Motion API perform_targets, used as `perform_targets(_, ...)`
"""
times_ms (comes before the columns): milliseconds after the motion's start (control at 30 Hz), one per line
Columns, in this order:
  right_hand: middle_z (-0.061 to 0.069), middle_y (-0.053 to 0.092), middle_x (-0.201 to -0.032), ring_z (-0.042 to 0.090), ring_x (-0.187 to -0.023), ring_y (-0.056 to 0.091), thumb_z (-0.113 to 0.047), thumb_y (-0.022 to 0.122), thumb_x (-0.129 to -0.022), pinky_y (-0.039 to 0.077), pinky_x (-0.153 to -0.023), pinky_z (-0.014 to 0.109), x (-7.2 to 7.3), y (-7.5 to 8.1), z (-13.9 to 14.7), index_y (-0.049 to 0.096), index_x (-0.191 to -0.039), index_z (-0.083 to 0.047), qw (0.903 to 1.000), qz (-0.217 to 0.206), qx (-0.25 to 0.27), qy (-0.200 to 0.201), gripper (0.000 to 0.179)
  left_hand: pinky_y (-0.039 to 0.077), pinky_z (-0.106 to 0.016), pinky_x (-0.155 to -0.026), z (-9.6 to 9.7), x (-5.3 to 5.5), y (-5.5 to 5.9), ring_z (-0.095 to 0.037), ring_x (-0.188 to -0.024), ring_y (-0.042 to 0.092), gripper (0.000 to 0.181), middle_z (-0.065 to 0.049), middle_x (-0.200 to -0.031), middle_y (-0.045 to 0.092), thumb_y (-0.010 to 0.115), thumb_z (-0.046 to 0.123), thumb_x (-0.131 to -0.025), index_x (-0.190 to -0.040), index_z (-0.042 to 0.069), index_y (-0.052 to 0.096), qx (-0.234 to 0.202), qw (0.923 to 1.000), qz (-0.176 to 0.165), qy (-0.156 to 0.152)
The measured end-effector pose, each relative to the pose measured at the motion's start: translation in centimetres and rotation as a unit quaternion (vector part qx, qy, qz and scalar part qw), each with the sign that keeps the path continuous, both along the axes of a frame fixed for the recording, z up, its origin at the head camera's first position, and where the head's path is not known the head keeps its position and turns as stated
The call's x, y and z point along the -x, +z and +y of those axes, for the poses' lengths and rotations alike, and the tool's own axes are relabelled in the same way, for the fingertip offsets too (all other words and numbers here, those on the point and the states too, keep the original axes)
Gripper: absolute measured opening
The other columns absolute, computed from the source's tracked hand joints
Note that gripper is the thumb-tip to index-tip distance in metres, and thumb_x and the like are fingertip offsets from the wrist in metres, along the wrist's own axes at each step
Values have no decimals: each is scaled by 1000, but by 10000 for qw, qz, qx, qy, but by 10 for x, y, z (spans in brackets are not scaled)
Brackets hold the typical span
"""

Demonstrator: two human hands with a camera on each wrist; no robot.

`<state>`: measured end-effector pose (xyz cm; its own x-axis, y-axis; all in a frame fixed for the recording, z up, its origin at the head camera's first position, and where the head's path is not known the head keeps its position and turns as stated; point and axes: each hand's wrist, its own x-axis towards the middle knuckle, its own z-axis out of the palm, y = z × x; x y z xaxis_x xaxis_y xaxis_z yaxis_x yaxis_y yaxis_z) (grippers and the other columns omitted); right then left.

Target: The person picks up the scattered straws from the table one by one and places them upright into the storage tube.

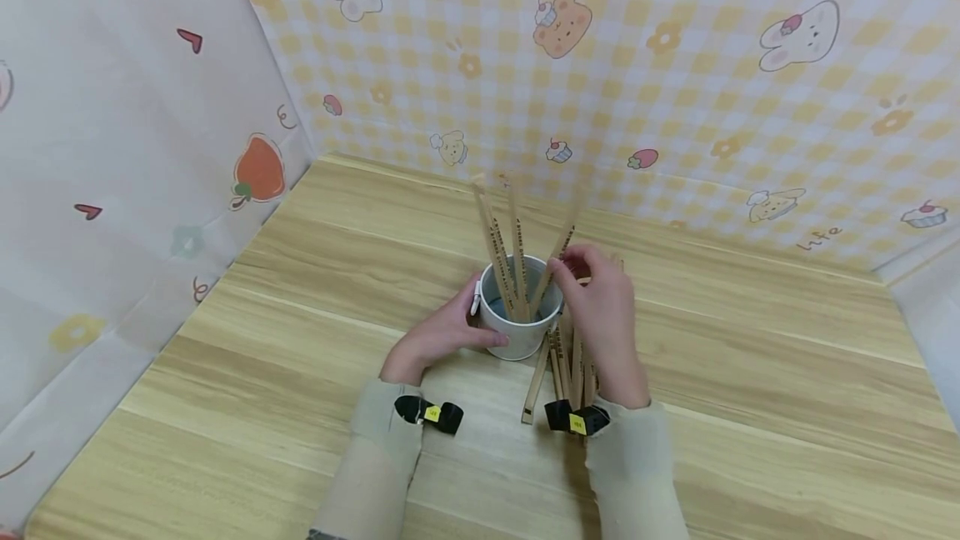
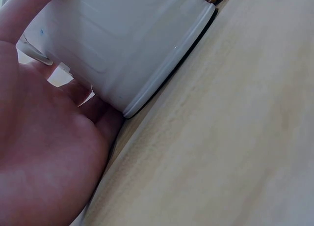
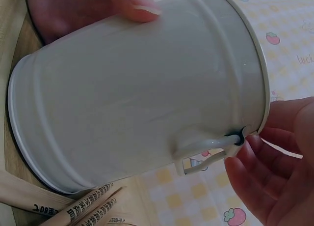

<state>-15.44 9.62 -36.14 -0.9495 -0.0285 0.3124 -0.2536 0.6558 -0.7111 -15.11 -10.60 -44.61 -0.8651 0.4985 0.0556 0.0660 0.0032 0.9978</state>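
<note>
A small white metal bucket [image 1: 517, 342] with side handles stands upright on the table. My left hand [image 1: 441, 330] grips it from the left, its thumb across the front wall and its fingers behind. Several long, thin, tan paper-wrapped sticks [image 1: 498, 261] with dark print lean inside, their tops well above the rim. Over the right side of the rim, my right hand [image 1: 603, 311] pinches another tan stick [image 1: 567, 233] between thumb and forefinger, its lower end inside the bucket. In the right wrist view, the bucket's handle [image 3: 206, 147] is close to the right fingertips, and the pinched stick is hidden.
More wrapped sticks [image 1: 536, 386] lie in a loose pile on the wood-grain table [image 1: 750, 407], right of the bucket and partly under the right hand and wrist. A yellow checked cloth [image 1: 660, 107] with cartoon prints hangs behind, and a pale cloth [image 1: 142, 148] at left.
</note>
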Motion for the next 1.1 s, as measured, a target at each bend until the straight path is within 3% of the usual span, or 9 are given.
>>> perform_targets(200, 2, 60, -86, 15, -78, 54, -27, 62, -84, 46, -63, 30, 3, -4, -4, 62, -96, -10, 9994, -289, -142, 107, 21, 28, -40, -99, 1, -5, 14, -23, -117, 37, 91, -3, -132, 36, 74, 4, -69, -139, 27, 21, -107, 9998, -181, -45)
perform_targets(400, 2, 61, -90, 16, -79, 55, -27, 61, -84, 47, -63, 31, 2, -6, -6, 64, -99, -11, 9993, -47, -307, 198, 22, 27, -39, -100, 1, -9, 24, -21, -117, 37, 90, -2, -132, 37, 74, 3, -69, -139, 25, 21, -47, 9995, -309, -2)
perform_targets(633, 0, 61, -92, 14, -81, 55, -26, 58, -87, 45, -64, 31, 2, -8, -7, 64, -103, -14, 9986, -5, -466, 249, 22, 29, -38, -98, 1, -1, 4, -20, -116, 38, 92, 0, -131, 36, 75, 6, -68, -138, 32, 20, -106, 9999, -117, 0)
perform_targets(767, -2, 60, -93, 14, -82, 55, -27, 56, -88, 46, -64, 31, 1, -6, -6, 64, -102, -14, 9992, -140, -299, 225, 21, 29, -38, -99, 1, 0, 0, -18, -116, 38, 93, 3, -131, 36, 75, 6, -68, -137, 35, 20, -110, 9999, -94, 17)
perform_targets(1100, 0, 61, -96, 16, -86, 55, -31, 54, -89, 47, -68, 33, -1, 0, 2, 62, -105, -13, 9991, -366, -8, 193, 26, 28, -40, -99, 0, 0, -1, -22, -118, 37, 93, -1, -133, 35, 76, 8, -67, -138, 31, 20, -168, 9998, 77, -39)
